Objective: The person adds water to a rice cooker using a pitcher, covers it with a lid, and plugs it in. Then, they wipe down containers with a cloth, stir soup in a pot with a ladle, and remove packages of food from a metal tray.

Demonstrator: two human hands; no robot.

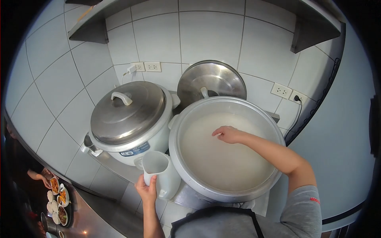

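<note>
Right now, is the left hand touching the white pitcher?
Touching: the head view shows the left hand holding the white pitcher, thumb laid against its side.

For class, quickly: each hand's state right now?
Left hand: closed on a rounded white plastic-looking pitcher.
Right hand: loosely open, apparently empty, over a round silvery metal pot.

A white rice cooker (158, 135), its metal lid (129, 109) on, stood near a tiled wall (210, 35) that carried white sockets (152, 66), with a white plug (131, 69) in one on the left and a black plug (297, 98) in one on the right. Overhead, a grey shelf (119, 8) rested on dark brackets (315, 31). At the lower left, oval bowls of food (62, 215) and white rounded mounds (50, 195) sat close together on a shiny metal desk (93, 216)
</note>
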